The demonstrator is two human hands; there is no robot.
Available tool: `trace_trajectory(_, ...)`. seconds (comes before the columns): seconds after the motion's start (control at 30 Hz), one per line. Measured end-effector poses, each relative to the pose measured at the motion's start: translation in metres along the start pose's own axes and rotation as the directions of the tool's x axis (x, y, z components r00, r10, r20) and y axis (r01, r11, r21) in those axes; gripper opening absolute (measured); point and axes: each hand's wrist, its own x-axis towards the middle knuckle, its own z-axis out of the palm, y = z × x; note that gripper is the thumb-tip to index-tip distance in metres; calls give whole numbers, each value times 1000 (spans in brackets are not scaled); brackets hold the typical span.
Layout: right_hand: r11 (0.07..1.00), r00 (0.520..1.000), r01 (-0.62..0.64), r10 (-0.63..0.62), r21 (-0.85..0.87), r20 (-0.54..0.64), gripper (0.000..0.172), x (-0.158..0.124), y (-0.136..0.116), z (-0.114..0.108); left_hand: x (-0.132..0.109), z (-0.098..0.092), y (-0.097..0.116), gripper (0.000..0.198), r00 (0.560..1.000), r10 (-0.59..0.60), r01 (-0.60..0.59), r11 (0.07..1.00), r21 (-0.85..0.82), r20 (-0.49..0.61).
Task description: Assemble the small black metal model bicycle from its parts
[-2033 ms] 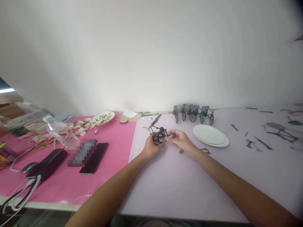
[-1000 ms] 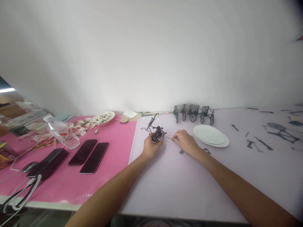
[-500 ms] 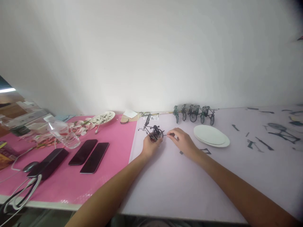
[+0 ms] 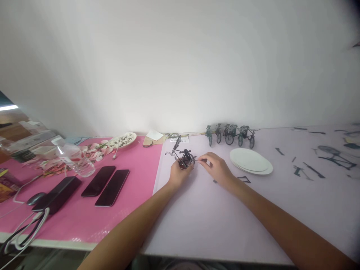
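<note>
My left hand (image 4: pixel 179 174) is closed around a small black model bicycle (image 4: pixel 186 154), gripping it by the wheel end just above the white table top. The bicycle is tilted, its silver handlebar pointing left. To its right, my right hand (image 4: pixel 217 168) pinches a thin, dark, pin-like piece between thumb and fingertips. That piece points at the wheel; I cannot tell whether it touches. Below the right wrist lie a small black frame part (image 4: pixel 244 179) and a tiny dark piece (image 4: pixel 215 181).
Several model bicycles (image 4: pixel 230 134) stand by the wall. White plates (image 4: pixel 251 161) lie right of my hand, with loose dark parts (image 4: pixel 314 170) farther right. On the pink cover (image 4: pixel 135 187) are two phones (image 4: pixel 112 187), a bottle (image 4: pixel 77 159), a power strip (image 4: pixel 57 193) and a patterned plate (image 4: pixel 123 140).
The bicycle has shifted and turned very slightly in my left hand. The right hand stays almost in place, still pinching the thin piece.
</note>
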Motion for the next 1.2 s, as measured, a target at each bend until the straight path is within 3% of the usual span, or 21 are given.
trace_trajectory(0.23,999,998,-50,50,-16,46,20,0,-3,-3,-1,0,2,39,1000,-9,8,1000,-26,-4)
trace_trajectory(0.87,999,999,-36,35,20,37,19,0,-2,-1,1,-1,-5,42,1000,4,-4,1000,-9,3)
trace_trajectory(1.2,998,998,-57,57,-6,23,20,0,0,0,-3,0,4,42,999,34,-34,999,33,-3)
